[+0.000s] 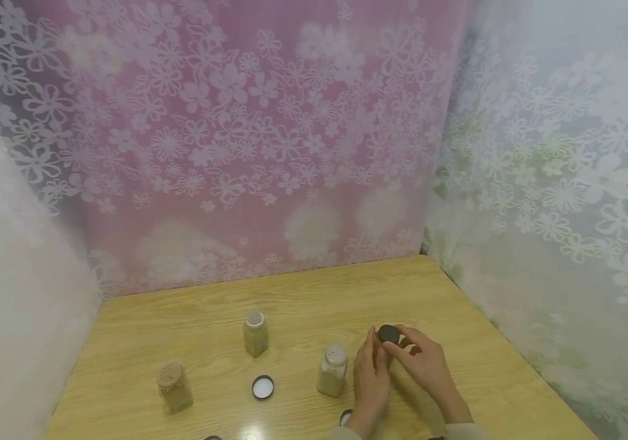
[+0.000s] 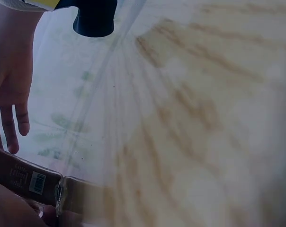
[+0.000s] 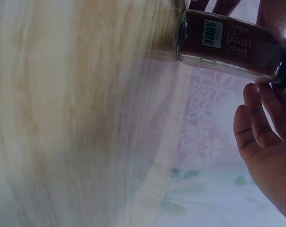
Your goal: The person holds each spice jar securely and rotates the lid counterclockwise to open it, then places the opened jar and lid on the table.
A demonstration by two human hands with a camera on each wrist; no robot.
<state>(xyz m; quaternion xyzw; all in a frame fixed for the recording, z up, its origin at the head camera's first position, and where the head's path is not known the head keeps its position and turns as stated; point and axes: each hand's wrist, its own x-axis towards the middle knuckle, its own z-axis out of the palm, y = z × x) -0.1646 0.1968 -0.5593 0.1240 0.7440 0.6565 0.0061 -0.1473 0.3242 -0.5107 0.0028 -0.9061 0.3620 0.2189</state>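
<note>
A square glass spice jar [image 3: 256,49] of dark brown contents, with a barcode label, stands on the wooden table at the right. My left hand [image 1: 371,382] holds its body from the left. At the top, my right hand [image 1: 424,360] pinches the black cap [image 1: 388,333] between thumb and fingers. In the left wrist view the same jar [image 2: 17,176] shows at the lower left, partly covered by the left hand. Just left of my left hand is a capless jar [image 1: 332,373] of pale contents with a white top. By that wrist lies a black cap [image 1: 345,417], partly hidden.
Another uncapped jar [image 1: 256,335] stands further back. A cork-topped jar [image 1: 175,387] is at the left. Between them and the hands, a black cap [image 1: 262,387] lies with its white inside up. Floral curtains [image 1: 259,153] enclose the table [image 1: 314,293]; a cap's edge [image 1: 212,437] shows at the bottom.
</note>
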